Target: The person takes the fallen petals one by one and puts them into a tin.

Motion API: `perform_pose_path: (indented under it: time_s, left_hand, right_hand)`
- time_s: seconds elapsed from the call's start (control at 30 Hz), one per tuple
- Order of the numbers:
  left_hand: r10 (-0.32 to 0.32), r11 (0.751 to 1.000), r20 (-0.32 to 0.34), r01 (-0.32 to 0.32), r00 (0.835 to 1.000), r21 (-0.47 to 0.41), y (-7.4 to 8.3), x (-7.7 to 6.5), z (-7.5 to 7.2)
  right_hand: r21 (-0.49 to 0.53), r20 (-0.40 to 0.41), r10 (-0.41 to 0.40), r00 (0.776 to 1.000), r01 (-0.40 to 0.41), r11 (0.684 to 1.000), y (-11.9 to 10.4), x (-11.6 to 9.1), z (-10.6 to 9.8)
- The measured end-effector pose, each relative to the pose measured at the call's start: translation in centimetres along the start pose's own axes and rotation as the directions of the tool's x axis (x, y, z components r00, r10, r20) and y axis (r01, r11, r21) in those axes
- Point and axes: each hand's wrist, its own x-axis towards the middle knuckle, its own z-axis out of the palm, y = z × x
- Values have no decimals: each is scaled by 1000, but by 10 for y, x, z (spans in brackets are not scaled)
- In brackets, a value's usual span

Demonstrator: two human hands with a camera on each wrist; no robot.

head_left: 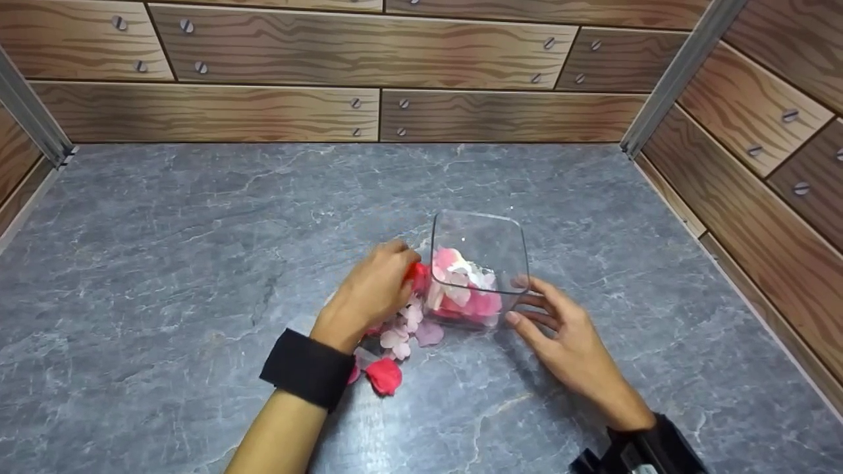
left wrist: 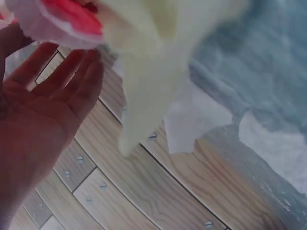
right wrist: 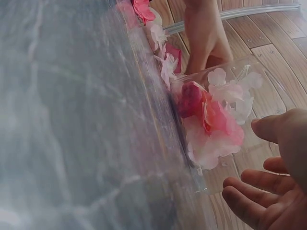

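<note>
A clear square plastic container [head_left: 479, 253] stands on the grey marbled tabletop, with pink, white and red artificial flower petals [head_left: 464, 299] in its lower part. At its left side, my left hand [head_left: 372, 286] bends over a loose pile and pinches a red petal [head_left: 417, 276] between fingers and thumb. In the left wrist view, that hand's fingers [left wrist: 72, 81] lie under large blurred petals. My right hand [head_left: 570, 336] is at the container's right wall, its thumb and relaxed fingers spread beside it. The right wrist view shows the thumb [right wrist: 266, 129] right at the clear wall.
Pale pink petals [head_left: 396, 339], a lilac petal [head_left: 429, 333] and a red petal [head_left: 384, 376] lie on the tabletop [head_left: 197, 263] between my left forearm and the container. Wood-patterned panels [head_left: 263, 112] wall the back and sides, with metal corner posts [head_left: 665, 79].
</note>
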Motion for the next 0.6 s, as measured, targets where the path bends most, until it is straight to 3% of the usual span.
perform_pose_path:
  time_s: [0.17, 0.4, 0.6]
  left_hand:
    - [-53, 998, 60, 52, 997, 23, 0, -2, 1]
    - [-79, 997, 43, 78, 996, 21, -2, -3, -2]
    - [-104, 994, 82, 106, 991, -11, -1, 0, -12]
  right_hand:
    - [6, -10, -1, 1000, 1, 1000, -2, -1, 1]
    - [8, -9, 0, 1000, 0, 1000, -2, -1, 2]
    - [18, -14, -20, 1000, 20, 1000, -2, 0, 1]
